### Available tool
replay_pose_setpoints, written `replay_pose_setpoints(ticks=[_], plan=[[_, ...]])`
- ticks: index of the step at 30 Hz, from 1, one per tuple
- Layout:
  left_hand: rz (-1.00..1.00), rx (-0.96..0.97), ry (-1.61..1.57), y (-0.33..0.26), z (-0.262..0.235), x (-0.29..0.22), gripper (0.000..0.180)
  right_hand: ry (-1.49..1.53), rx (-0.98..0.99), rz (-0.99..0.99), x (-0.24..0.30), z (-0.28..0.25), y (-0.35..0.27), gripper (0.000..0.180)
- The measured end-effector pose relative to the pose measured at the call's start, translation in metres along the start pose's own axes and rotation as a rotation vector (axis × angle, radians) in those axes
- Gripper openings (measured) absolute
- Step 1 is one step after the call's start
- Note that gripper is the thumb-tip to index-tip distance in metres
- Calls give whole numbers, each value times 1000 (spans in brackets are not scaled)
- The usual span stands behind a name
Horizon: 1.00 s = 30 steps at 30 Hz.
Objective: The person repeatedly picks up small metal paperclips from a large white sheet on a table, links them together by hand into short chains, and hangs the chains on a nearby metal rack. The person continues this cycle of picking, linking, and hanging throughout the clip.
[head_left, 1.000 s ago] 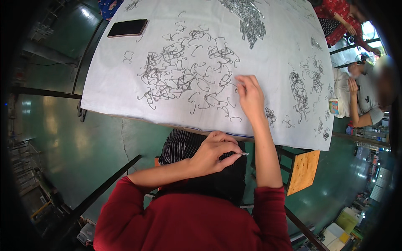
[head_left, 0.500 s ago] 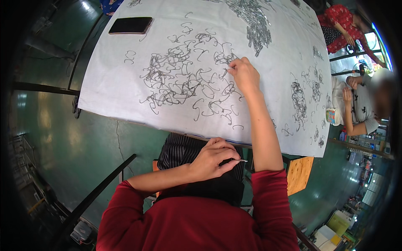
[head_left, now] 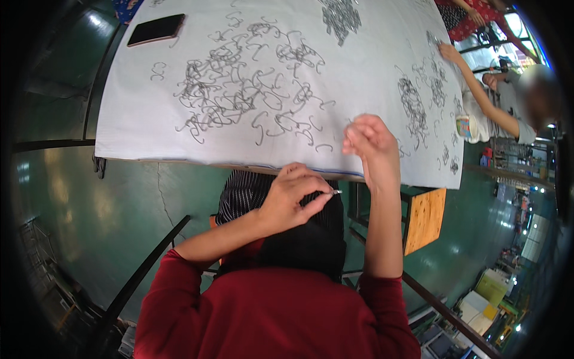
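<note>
Above my lap, just off the table's near edge, my left hand (head_left: 294, 196) pinches a small silvery metal piece (head_left: 338, 192) between thumb and forefinger. Its tip pokes out to the right. My right hand (head_left: 373, 142) is raised over the near right part of the white-covered table (head_left: 365, 78), fingers curled together and somewhat blurred. What it holds, if anything, is too small to make out. A wide, loose spread of thin curved wire hooks (head_left: 242, 102) lies to its left. Farther back is a heap of slim silvery metal pieces (head_left: 341, 23).
A dark phone (head_left: 156, 30) lies at the far left of the table. More wire hooks (head_left: 412, 105) are piled on the right. There a co-worker in grey reaches a hand (head_left: 449, 52) onto the table, beside a small tub (head_left: 464, 127). Another person in red sits behind.
My right hand has drawn back from the hooks toward me, fingers curled. My left hand keeps its pinch. The co-worker's arm has stretched onto the table. The whole view has shifted.
</note>
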State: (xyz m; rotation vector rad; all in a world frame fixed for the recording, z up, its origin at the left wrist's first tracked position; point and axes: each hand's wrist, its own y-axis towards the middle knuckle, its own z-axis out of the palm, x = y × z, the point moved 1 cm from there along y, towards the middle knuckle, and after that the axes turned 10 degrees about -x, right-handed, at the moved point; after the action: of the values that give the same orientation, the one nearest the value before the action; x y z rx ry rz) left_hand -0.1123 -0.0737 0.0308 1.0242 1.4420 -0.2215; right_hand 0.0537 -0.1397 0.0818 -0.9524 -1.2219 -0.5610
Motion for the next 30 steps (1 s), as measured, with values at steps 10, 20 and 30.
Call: replay_pose_setpoints(ticks=[10,20,30], plan=[[52,15,31,3,15,-10,19,138,-202,-207,-7,-29,-110,21],[171,152,87,15,31,-2,13,219,-320,-592,-27,-38,-117,26],[90,-75,770,244,100,154,17,29,-336,-691,-38,-53,-129,27]])
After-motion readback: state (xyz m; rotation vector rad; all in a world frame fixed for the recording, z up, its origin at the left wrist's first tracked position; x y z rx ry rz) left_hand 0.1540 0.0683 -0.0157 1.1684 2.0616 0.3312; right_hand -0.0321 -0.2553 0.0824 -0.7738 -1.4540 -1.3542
